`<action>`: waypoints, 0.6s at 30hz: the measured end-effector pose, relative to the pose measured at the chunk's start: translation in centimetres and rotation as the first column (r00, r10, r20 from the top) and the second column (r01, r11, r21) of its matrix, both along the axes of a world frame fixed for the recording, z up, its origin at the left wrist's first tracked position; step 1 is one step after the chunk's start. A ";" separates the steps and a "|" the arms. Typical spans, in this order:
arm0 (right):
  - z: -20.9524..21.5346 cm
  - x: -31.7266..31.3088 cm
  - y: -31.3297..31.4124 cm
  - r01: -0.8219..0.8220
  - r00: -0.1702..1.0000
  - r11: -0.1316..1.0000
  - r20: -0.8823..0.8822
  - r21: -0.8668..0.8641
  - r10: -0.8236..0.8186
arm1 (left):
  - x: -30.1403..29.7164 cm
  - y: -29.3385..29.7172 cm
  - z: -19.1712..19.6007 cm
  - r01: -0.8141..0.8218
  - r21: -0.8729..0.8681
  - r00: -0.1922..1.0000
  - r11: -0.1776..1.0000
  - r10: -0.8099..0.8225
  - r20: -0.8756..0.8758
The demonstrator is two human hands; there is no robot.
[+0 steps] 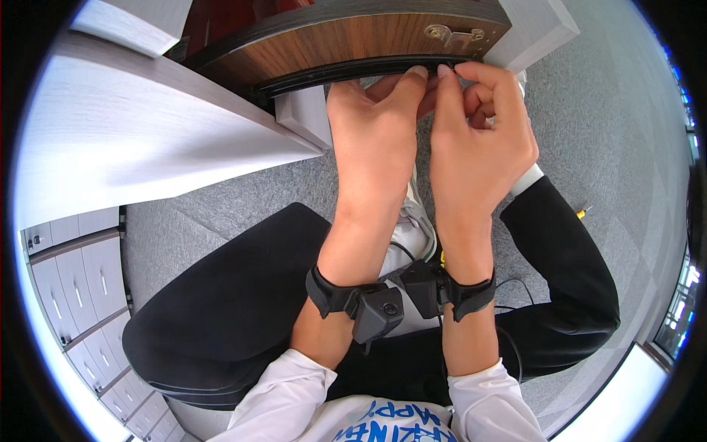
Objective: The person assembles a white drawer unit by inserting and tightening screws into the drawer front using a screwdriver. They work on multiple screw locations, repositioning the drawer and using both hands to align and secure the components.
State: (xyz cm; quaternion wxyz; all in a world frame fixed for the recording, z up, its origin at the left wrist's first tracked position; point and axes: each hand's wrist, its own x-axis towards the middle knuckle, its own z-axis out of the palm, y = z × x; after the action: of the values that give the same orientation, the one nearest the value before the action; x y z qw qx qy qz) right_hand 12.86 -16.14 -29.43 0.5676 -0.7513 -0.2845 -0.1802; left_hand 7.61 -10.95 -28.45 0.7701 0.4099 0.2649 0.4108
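Observation:
A drawer with a wood-grain side (353, 38) is pulled out from pale cabinet panels, and a black slide rail (331, 72) runs along the edge of that side nearest me. My left hand (375, 121) is closed around the rail, with its thumb on top and its other fingers curled below, partly hidden. Beside it, my right hand (482, 118) pinches thumb and forefinger together at the rail's right end. Whatever sits between those fingertips is too small or hidden to make out. A metal bracket (455, 35) with screws is fixed to the wood just beyond my right hand.
A pale panel (147, 125) stands close on the left, and the drawer's pale front (534, 33) juts out at upper right. Grey carpet (589, 140) lies below, with a small yellow item (583, 213) on it. Grey lockers (81, 287) line the far left. Cables hang near my wrists.

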 end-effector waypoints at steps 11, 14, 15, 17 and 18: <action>0.2 0.2 0.0 0.020 0.999 1.000 0.031 -0.023 -0.019 | 0.0 0.0 0.2 0.015 -0.007 0.999 1.000 -0.014 0.030; 0.1 0.2 -0.1 0.016 0.999 0.999 0.045 -0.041 -0.014 | 0.0 -0.1 0.2 0.000 -0.009 0.999 1.000 0.000 0.034; 0.0 0.2 -0.1 0.019 0.998 0.999 0.060 -0.044 -0.017 | 0.0 0.0 0.2 -0.002 -0.001 1.000 1.000 0.002 0.006; 0.0 0.2 -0.2 0.012 0.998 0.999 0.069 -0.050 -0.009 | 0.1 0.0 0.2 0.007 -0.012 1.000 1.000 -0.007 0.018; 0.0 0.1 -0.2 0.014 0.997 0.998 0.079 -0.055 -0.009 | 0.1 0.1 0.1 0.001 -0.003 1.000 1.000 -0.001 0.013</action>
State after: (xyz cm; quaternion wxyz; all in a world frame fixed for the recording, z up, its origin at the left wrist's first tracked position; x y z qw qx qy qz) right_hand 12.99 -16.29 -29.45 0.5337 -0.7607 -0.3072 -0.2051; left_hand 7.70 -10.89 -28.30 0.7726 0.4065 0.2603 0.4125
